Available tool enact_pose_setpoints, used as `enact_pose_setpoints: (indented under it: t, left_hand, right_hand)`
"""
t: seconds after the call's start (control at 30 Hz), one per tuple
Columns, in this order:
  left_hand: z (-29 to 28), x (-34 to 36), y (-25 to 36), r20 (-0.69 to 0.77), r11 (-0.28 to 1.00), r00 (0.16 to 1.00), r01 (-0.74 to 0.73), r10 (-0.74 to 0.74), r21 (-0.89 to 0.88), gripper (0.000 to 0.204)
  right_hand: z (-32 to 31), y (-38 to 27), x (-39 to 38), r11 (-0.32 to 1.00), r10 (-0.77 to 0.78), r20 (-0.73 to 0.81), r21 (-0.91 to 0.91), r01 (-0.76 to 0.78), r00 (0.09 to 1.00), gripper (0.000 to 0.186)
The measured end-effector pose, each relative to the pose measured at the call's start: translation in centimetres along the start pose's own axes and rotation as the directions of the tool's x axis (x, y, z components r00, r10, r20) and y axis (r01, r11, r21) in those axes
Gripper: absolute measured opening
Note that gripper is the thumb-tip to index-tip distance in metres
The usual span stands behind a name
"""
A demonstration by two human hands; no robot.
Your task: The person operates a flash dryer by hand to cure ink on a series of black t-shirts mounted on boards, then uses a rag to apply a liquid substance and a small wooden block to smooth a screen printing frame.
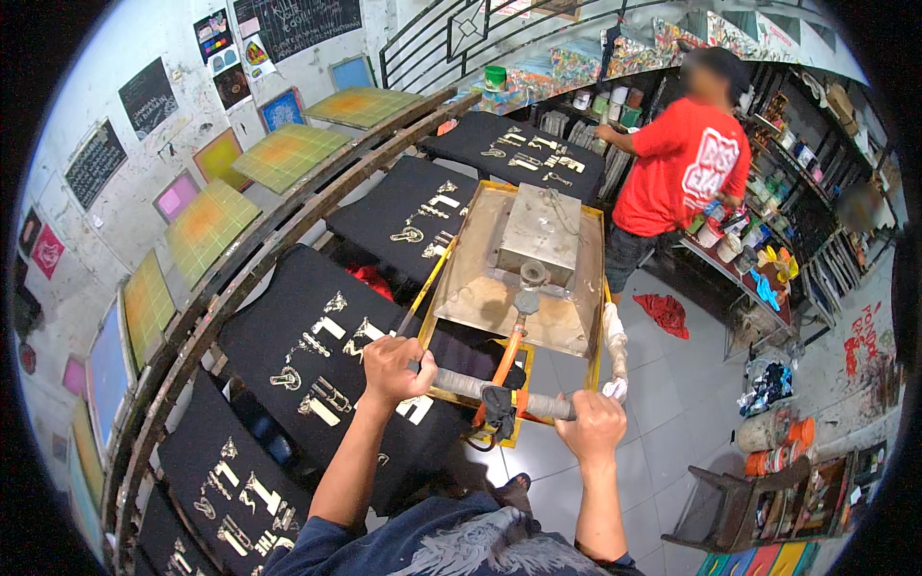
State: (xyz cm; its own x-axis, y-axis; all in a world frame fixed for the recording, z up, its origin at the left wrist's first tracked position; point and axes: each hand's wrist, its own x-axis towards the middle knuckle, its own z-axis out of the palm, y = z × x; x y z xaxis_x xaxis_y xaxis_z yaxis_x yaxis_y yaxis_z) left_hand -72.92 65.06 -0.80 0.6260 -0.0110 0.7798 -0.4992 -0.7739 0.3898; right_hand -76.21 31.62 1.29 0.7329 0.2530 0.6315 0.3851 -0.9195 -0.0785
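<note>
My left hand point(392, 370) and my right hand point(593, 425) both grip a grey horizontal handle bar point(461, 385) at the near end of a heater unit. The unit is a yellow-framed metal hood point(480, 288) with a grey box point(540, 233) on top and an orange stem point(512, 348) running down to the bar. It hangs over a black T-shirt point(317, 355) with a gold print, one of several black printed shirts laid in a curved row on a long table.
Raised printing screens point(288, 154) with green and yellow mesh lean along the left wall. A person in a red shirt point(684, 165) stands at the far right by shelves of paint pots. A red rag point(665, 313) lies on the tiled floor.
</note>
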Motion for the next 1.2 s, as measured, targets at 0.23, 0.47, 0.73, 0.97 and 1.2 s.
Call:
enact_pose_setpoints:
  t: [0.23, 0.47, 0.73, 0.97, 1.2]
  left_hand:
    - [0.02, -0.08, -0.23, 0.0, 1.0, 1.0, -0.01, 0.01, 0.004, 0.025]
    - [-0.02, 0.06, -0.05, -0.004, 1.0, 1.0, 0.0, 0.0, 0.001, 0.026]
    - [0.08, -0.15, -0.11, -0.005, 1.0, 1.0, 0.019, -0.019, 0.014, 0.026]
    - [-0.05, -0.14, 0.08, 0.0, 0.999, 1.0, 0.031, -0.031, 0.022, 0.025]
    - [-0.18, 0.02, 0.22, 0.015, 0.999, 0.999, 0.037, -0.038, 0.01, 0.024]
  right_hand:
    - [-0.01, -0.03, 0.03, 1.0, 0.011, 0.022, 0.0, -0.011, 1.0, 0.032]
    - [0.02, -0.03, -0.04, 1.0, 0.021, 0.03, -0.004, -0.02, 0.999, 0.032]
    - [0.1, 0.07, -0.06, 1.0, 0.018, 0.027, 0.006, -0.018, 0.999, 0.031]
    - [-0.17, 0.02, 0.16, 1.0, 0.005, 0.032, 0.024, -0.005, 0.999, 0.031]
    - [-0.05, 0.04, 0.22, 1.0, -0.011, 0.012, 0.023, 0.01, 1.0, 0.032]
